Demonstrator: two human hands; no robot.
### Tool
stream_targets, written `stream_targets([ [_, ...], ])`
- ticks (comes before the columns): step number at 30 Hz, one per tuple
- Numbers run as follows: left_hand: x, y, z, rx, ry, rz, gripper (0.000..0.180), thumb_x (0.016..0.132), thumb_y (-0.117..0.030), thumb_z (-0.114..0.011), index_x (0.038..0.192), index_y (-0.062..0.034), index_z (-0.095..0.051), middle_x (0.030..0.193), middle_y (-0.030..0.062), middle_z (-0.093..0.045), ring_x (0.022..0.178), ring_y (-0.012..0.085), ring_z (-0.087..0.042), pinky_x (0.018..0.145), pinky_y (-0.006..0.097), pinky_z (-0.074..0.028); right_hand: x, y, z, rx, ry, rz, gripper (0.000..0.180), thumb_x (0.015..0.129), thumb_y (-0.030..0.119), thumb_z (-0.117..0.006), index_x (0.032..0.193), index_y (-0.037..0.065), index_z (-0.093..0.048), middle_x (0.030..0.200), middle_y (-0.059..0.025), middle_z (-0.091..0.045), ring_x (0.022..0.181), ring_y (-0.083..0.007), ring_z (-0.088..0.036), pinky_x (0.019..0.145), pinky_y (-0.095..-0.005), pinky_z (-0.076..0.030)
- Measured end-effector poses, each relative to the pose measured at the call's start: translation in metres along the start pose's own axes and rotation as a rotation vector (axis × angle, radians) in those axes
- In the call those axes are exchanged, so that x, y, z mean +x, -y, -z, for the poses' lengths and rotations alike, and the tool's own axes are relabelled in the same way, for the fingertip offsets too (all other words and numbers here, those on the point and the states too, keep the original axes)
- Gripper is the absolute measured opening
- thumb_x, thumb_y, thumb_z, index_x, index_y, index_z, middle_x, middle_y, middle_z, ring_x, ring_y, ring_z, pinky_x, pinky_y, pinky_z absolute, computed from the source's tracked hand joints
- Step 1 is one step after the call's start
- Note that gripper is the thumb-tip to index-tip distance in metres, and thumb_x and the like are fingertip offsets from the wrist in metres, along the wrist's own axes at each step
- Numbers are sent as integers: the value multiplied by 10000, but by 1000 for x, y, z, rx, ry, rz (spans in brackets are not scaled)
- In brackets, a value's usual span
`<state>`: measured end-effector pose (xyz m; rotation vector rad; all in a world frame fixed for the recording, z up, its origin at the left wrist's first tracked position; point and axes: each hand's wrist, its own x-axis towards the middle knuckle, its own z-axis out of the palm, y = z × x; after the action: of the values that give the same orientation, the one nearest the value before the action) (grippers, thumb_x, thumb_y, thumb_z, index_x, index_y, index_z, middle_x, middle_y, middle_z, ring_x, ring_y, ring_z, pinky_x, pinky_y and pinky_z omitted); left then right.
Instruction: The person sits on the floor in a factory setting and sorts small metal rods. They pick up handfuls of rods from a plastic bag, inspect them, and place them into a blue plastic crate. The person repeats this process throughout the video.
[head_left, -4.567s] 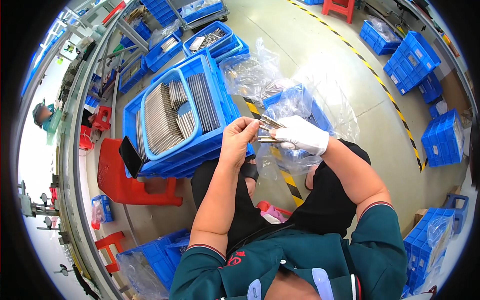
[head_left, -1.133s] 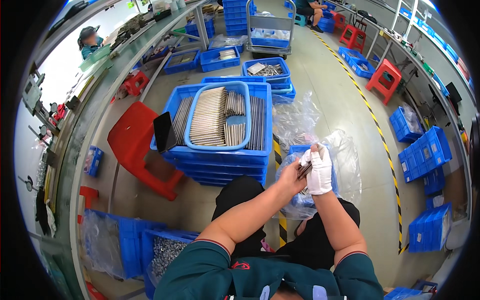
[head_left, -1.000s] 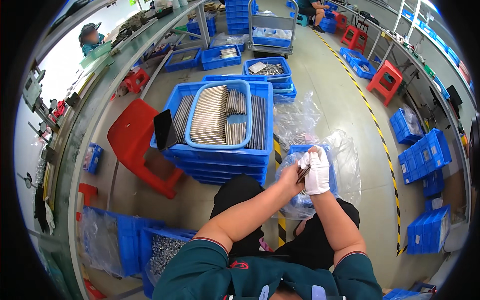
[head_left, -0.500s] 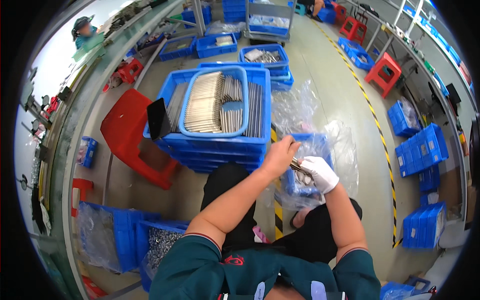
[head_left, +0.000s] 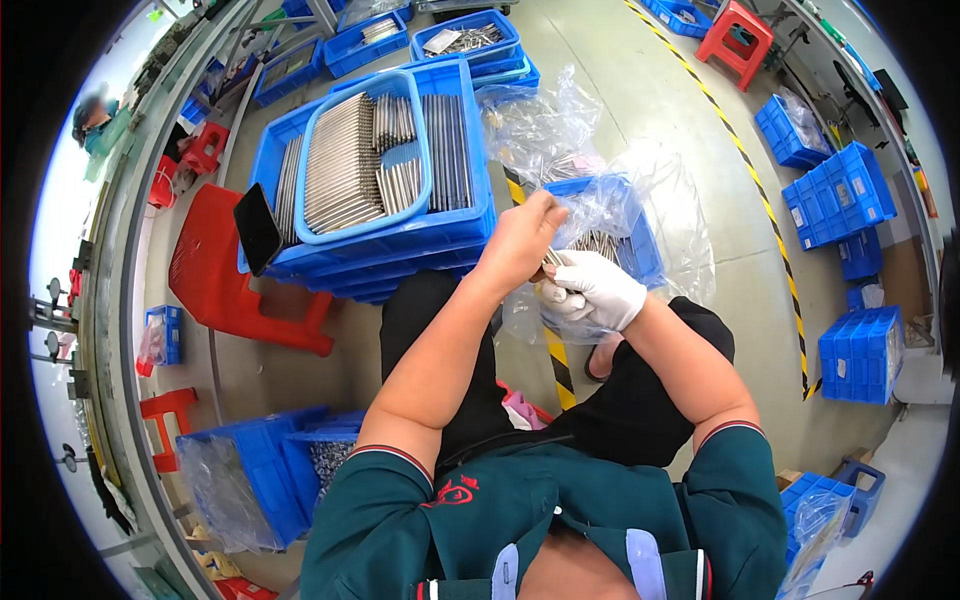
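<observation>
My bare left hand (head_left: 522, 238) is closed, thumb and fingers pinched together at the upper end of a few slim metal rods (head_left: 553, 259). Below it, my white-gloved right hand (head_left: 603, 290) curls its fingers around the same rods. How many rods there are, I cannot tell. Just beyond my hands stands a blue bin (head_left: 648, 252) lined with clear plastic, with more metal rods (head_left: 598, 243) lying in it. To the left, a light-blue basket (head_left: 427, 165) full of neatly lined-up metal rods rests on a stack of blue crates (head_left: 400, 245).
A black phone (head_left: 258, 230) leans on the stack's left corner. Beside it lies a red plastic stool (head_left: 215, 260). Clear plastic sheeting (head_left: 545, 120) spreads beyond the bin. Blue crates (head_left: 240, 465) stand near my left elbow. Yellow-black tape (head_left: 745, 165) runs along the floor at right.
The view has shifted, so the crates appear further up and left. My hands have come left and nearer my body relative to the bin, uncovering the rods inside it.
</observation>
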<state>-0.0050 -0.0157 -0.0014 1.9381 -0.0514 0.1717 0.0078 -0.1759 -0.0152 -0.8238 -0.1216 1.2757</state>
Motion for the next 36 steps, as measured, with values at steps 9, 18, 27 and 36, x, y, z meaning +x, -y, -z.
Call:
stream_targets([
  [9, 4, 6, 0, -725, -74, 213, 249, 990, -270, -425, 859, -61, -457, 652, 16, -485, 453, 68, -428, 414, 221, -344, -16, 22, -1, -397, -317, 191, 225, 908, 234, -570, 969, 17, -571, 674, 11, -539, 502, -33, -421, 418, -179, -297],
  [18, 0, 10, -16, -363, -155, 126, 255, 983, -245, -462, 896, -10, -505, 649, 17, -496, 490, 56, -430, 433, 236, -351, -17, 19, -2, -422, -332, 167, 216, 904, 251, -567, 941, 38, -579, 663, 9, -550, 501, -35, -453, 410, -172, -327],
  [27, -1, 12, -16, -354, -167, 159, 272, 975, -253, -478, 921, 12, -513, 620, 42, -502, 494, 89, -458, 449, 269, -380, -15, 18, -2, -376, -333, 196, 189, 931, 223, -519, 963, 42, -562, 704, -27, -584, 502, -51, -478, 391, -184, -341],
  [36, 2, 20, -21, -275, -247, 130, 278, 976, -261, -473, 906, 6, -512, 628, 57, -519, 515, 104, -480, 475, 287, -410, -9, 11, -2, -509, -418, 260, 214, 935, 270, -510, 923, 59, -545, 690, -25, -602, 479, -60, -490, 387, -185, -345],
])
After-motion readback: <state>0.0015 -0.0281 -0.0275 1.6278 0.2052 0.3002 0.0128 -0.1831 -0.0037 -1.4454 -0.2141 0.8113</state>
